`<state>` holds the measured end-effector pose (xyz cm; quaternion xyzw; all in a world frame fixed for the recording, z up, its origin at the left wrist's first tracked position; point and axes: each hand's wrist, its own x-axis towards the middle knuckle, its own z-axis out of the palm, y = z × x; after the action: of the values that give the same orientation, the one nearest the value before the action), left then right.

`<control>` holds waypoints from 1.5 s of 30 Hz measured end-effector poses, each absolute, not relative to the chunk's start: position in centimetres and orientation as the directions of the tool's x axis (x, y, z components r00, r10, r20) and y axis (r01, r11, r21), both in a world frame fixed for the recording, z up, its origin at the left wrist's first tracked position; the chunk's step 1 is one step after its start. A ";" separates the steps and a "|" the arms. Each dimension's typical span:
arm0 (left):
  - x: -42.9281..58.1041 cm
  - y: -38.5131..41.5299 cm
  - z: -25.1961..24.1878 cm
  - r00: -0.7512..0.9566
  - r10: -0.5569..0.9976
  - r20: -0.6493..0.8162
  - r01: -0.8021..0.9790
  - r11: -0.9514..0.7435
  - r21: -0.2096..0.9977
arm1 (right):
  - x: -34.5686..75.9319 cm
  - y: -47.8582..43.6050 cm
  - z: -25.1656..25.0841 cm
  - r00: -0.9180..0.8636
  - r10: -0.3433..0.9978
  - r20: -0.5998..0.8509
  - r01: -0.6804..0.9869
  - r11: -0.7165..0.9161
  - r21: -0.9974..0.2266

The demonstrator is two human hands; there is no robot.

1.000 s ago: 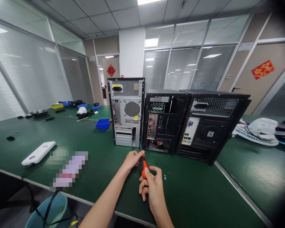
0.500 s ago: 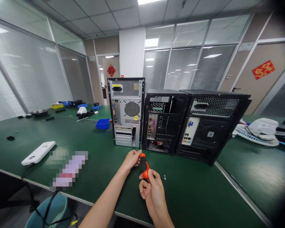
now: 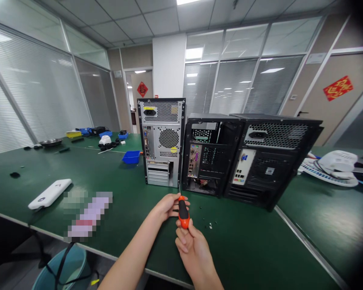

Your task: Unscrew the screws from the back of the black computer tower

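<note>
My left hand point(image 3: 167, 204) pinches the top of a screwdriver point(image 3: 183, 210) with an orange and black handle. Its thin shaft points up toward the lower rear corner of the silver computer case point(image 3: 161, 141). My right hand point(image 3: 191, 247) sits just below the handle's end, fingers curled, fingertips touching the butt. Two black computer cases point(image 3: 211, 153) point(image 3: 272, 159) stand to the right of the silver one, rear panels facing me. A few small screws point(image 3: 210, 226) lie on the green table point(image 3: 245, 245) right of the hands.
A white flat device point(image 3: 50, 194) lies at the left near the table's edge. A blue bin point(image 3: 130, 157) and other parts sit farther back left. A white fan-like object point(image 3: 332, 166) rests at the right. A teal bucket point(image 3: 63, 270) stands below the table edge.
My right hand has slid down off the handle to its butt end. The screwdriver now stands more upright, with more of its orange handle showing.
</note>
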<state>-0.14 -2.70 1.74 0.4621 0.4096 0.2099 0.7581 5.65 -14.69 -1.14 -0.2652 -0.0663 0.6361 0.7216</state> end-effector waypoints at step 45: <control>-0.1 -2.0 0.8 0.661 0.634 -0.401 -0.054 0.573 0.818 | 5.1 -15.2 0.7 0.039 0.942 -0.334 -0.999 0.031 -0.029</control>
<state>-0.06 -2.01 0.78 0.4107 0.3531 0.2113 0.8136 5.07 -15.24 0.71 -0.1282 0.1118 0.6841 0.7093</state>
